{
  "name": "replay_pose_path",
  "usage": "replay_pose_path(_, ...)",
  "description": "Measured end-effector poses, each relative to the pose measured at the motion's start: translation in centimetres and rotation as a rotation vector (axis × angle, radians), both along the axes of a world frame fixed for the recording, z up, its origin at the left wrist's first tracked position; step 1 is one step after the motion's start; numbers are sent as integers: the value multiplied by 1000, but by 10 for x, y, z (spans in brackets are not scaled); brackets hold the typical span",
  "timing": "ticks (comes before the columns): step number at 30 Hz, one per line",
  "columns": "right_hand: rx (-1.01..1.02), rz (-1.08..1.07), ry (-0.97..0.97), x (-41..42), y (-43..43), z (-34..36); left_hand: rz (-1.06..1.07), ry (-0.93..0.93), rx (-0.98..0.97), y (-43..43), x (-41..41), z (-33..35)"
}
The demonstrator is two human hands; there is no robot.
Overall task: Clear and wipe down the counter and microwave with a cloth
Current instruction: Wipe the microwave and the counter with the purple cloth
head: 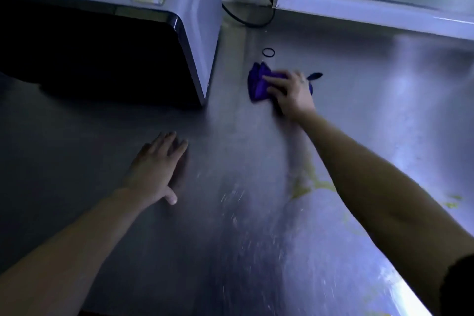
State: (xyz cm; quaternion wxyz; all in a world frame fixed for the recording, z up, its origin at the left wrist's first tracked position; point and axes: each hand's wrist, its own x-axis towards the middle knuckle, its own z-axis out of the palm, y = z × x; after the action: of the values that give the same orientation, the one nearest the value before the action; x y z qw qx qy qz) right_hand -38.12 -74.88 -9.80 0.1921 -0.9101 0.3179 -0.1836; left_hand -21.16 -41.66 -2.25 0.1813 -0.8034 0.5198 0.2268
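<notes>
A crumpled purple cloth (257,82) lies on the steel counter (230,213), to the right of the white microwave (202,33) with its dark door. My right hand (291,93) presses on the cloth with fingers spread over it; the picture is blurred there. My left hand (156,167) rests flat on the counter in front of the microwave, fingers straight, holding nothing. Yellowish smears (307,185) mark the counter beside my right forearm.
A small black ring (268,52) lies on the counter just beyond the cloth. A black cable (246,20) loops behind the microwave. A white-framed window (359,5) runs along the back right. A small dark object (316,76) shows past my right hand.
</notes>
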Motion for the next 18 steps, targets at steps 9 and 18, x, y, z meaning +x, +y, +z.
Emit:
replay_pose_path(9, 153, 391, 0, -60, 166, -7, 9, -65, 51, -7, -8, 9)
replay_pose_path(18, 120, -151, 64, -55, 1, -4, 53, 30, -107, -33, -36, 14)
